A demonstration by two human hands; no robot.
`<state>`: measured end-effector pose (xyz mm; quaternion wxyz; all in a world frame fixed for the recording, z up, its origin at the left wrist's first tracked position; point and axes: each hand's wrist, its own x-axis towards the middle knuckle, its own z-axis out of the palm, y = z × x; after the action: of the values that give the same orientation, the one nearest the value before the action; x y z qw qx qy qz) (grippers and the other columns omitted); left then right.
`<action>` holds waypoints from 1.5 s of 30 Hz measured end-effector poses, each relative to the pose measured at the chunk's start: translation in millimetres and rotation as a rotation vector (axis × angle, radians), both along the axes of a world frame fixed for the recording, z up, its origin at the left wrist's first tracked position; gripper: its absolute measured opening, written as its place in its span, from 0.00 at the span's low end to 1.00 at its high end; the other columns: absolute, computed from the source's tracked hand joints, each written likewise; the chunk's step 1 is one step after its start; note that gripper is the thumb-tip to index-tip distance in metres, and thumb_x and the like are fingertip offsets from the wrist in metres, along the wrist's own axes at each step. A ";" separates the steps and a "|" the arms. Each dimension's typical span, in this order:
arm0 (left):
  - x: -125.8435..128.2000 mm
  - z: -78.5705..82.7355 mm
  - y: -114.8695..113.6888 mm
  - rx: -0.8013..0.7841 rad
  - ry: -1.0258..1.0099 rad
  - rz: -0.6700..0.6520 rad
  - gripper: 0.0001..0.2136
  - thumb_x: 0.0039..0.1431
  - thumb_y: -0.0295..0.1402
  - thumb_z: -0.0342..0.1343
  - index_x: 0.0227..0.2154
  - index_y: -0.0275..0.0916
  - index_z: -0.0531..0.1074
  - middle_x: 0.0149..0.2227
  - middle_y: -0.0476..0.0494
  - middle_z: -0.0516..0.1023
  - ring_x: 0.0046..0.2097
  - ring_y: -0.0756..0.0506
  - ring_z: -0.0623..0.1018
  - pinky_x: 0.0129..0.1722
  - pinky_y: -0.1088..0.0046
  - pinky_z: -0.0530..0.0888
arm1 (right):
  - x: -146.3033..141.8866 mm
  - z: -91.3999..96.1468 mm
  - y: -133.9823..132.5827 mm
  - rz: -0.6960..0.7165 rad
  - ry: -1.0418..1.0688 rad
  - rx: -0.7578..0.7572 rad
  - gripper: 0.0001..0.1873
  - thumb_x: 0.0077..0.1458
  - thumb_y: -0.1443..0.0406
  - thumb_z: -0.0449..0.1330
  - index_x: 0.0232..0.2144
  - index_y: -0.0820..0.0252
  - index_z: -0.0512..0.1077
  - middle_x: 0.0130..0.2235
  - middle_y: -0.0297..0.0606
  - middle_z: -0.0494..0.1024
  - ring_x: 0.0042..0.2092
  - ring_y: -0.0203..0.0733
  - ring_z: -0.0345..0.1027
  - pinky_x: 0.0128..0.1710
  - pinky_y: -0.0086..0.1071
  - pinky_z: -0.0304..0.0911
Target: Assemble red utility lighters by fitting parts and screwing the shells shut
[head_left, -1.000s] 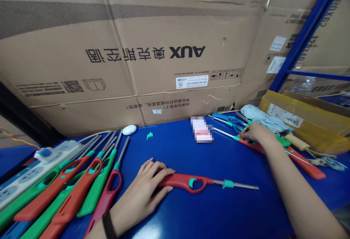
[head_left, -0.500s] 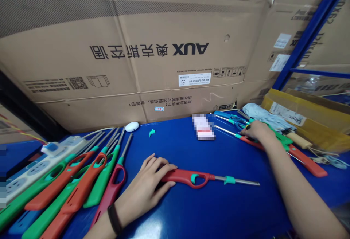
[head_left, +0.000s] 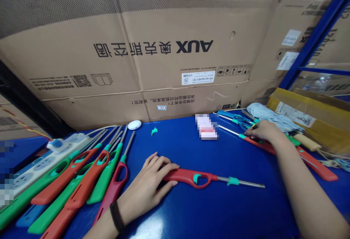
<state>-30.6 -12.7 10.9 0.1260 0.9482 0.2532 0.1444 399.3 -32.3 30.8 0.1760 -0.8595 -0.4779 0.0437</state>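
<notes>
My left hand [head_left: 151,180] is closed around the handle of a red gas lighter [head_left: 177,175]. The lighter lies on the blue tabletop [head_left: 207,213] with its metal tube pointing right. A teal clip-like piece [head_left: 233,181] sits partway along that tube. At the right, my right hand [head_left: 265,131] pinches an orange-red lighter [head_left: 261,145] near its teal collar, in a loose pile. My palm and wrist hide part of that pile. A blue lighter [head_left: 226,115] lies just behind my fingers, and another orange-red handle [head_left: 319,166] sticks out beyond my wrist.
Several green, orange and red lighters [head_left: 90,180] lie at the left beside a white power strip [head_left: 41,164]. A small teal trigger piece [head_left: 154,132], a white oval object [head_left: 134,125] and a blurred pinkish item [head_left: 206,126] lie farther back. Cardboard [head_left: 164,20] walls off the back; a folded umbrella [head_left: 273,117] lies right.
The view has shifted slightly, so everything appears a little farther right. My left hand keeps the red lighter in place. My right hand stays at the pile, covering more of the green lighter there.
</notes>
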 end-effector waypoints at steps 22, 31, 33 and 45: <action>-0.8 1.3 0.6 0.070 -0.016 0.067 0.16 0.62 0.41 0.51 0.51 0.45 0.66 0.46 0.43 0.70 0.49 0.42 0.71 0.59 0.48 0.58 | -32.1 31.2 2.3 -0.181 -0.027 -0.192 0.13 0.49 0.62 0.61 0.17 0.60 0.74 0.24 0.50 0.76 0.32 0.56 0.73 0.28 0.39 0.63; 1.8 7.4 -4.1 -0.229 -0.439 0.212 0.13 0.58 0.40 0.56 0.44 0.44 0.75 0.43 0.46 0.79 0.47 0.43 0.76 0.58 0.55 0.64 | -208.7 44.1 -8.3 0.558 0.257 0.130 0.05 0.48 0.63 0.61 0.28 0.54 0.78 0.24 0.32 0.80 0.25 0.39 0.73 0.23 0.27 0.62; 2.3 11.3 -4.0 -0.463 -0.590 0.281 0.12 0.57 0.39 0.57 0.42 0.43 0.77 0.42 0.46 0.80 0.45 0.42 0.78 0.52 0.61 0.72 | -243.1 35.1 -15.2 0.684 0.202 0.208 0.05 0.46 0.64 0.61 0.27 0.52 0.78 0.23 0.31 0.79 0.24 0.40 0.73 0.22 0.28 0.61; 4.0 7.5 -0.3 -1.383 -1.109 0.254 0.09 0.49 0.33 0.66 0.31 0.34 0.78 0.32 0.45 0.81 0.33 0.51 0.79 0.39 0.78 0.76 | -262.3 8.9 -23.4 0.856 -0.078 0.751 0.06 0.57 0.67 0.57 0.33 0.57 0.75 0.28 0.29 0.80 0.26 0.34 0.74 0.28 0.26 0.63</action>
<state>-26.6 -12.9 18.4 0.7566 0.4191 0.2895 0.4099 137.0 -55.7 39.8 0.4182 -0.4688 -0.7724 -0.0935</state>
